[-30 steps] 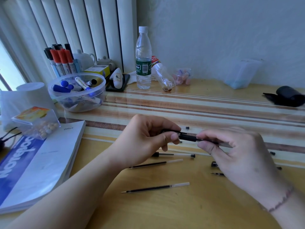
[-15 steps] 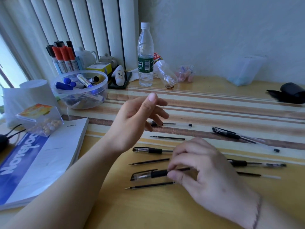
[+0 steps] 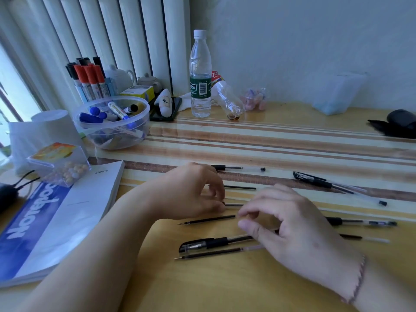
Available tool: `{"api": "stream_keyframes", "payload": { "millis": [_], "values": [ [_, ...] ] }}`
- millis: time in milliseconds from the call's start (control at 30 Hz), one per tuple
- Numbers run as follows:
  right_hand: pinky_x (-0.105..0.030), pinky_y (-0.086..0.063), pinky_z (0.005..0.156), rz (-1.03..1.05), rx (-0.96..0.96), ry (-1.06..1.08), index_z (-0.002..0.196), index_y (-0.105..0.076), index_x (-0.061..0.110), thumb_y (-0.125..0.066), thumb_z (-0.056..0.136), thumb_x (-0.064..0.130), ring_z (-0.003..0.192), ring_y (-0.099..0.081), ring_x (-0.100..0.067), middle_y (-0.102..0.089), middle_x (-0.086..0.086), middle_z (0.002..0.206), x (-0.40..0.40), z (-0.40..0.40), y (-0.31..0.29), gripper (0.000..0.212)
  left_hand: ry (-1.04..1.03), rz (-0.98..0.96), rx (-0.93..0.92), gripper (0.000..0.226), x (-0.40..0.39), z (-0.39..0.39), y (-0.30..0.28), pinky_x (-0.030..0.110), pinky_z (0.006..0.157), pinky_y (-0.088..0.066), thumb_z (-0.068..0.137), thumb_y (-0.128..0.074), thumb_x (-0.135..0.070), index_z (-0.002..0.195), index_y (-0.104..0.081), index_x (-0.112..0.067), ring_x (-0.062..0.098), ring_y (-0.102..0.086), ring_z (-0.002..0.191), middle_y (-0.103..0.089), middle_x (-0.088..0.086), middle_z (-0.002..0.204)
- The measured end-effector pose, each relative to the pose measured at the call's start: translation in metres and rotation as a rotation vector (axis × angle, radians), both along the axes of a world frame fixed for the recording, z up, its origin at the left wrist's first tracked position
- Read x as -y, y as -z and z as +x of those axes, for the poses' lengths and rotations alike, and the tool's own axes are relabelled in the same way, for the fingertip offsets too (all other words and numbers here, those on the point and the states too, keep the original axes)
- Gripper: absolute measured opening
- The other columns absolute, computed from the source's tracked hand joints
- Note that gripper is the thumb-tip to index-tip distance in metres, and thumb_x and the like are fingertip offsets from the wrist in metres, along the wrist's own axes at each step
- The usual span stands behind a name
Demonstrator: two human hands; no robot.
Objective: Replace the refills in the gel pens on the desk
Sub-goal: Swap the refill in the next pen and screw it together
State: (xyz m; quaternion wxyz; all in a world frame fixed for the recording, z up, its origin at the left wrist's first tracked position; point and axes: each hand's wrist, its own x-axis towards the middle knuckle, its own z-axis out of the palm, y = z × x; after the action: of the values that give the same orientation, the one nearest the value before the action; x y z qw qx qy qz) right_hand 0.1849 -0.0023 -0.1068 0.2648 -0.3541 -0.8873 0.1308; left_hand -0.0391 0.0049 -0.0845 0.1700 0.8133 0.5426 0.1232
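Note:
Several black gel pens and loose refills lie on the wooden desk (image 3: 225,287). My left hand (image 3: 191,192) is down on the desk, its fingertips curled round the end of a gel pen (image 3: 234,204). My right hand (image 3: 292,233) hovers with loosely curled fingers and holds nothing; its thumb is just above a capped gel pen (image 3: 209,242). One refill (image 3: 209,220) lies between my hands and another refill (image 3: 213,253) lies in front of the capped pen. A third refill (image 3: 240,188) and an uncapped pen (image 3: 238,168) lie beyond my left hand.
More pens (image 3: 319,181) (image 3: 360,221) lie to the right. A notebook (image 3: 56,221) lies at the left, with a clear bead box (image 3: 58,163) on its far corner. A bowl of markers (image 3: 112,131) and a water bottle (image 3: 200,75) stand behind; a black pouch (image 3: 398,124) sits far right.
My left hand came down from the air onto a pen on the desk. My right hand let go of the capped pen and rose slightly above it.

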Motion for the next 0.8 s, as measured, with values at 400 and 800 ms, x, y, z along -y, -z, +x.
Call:
{"api": "stream_keyframes", "payload": {
  "millis": [400,800],
  "values": [
    [-0.038,-0.052,0.078,0.223,0.160,0.173,0.113,-0.066,0.026,-0.034,0.095,0.047,0.095,-0.064,-0.014,-0.072,0.012,0.101,-0.010,0.008,-0.011,0.043,0.074,0.223,0.175,0.006,0.007,0.020,0.003,0.026,0.068,-0.048,0.095,-0.056,-0.024,0.099,-0.058,-0.022,0.009,-0.059,0.076,-0.062,-0.013,0.086],
    [-0.038,-0.055,0.054,0.127,0.001,0.019,0.091,-0.071,0.022,-0.038,0.094,0.045,0.066,-0.066,-0.016,-0.071,0.008,0.077,-0.017,0.013,-0.004,0.040,0.146,0.227,0.084,0.014,0.009,0.026,0.006,0.030,0.061,-0.043,0.096,-0.041,-0.034,0.101,-0.055,-0.034,0.010,-0.045,0.066,-0.051,-0.013,0.071]
  ]
}}
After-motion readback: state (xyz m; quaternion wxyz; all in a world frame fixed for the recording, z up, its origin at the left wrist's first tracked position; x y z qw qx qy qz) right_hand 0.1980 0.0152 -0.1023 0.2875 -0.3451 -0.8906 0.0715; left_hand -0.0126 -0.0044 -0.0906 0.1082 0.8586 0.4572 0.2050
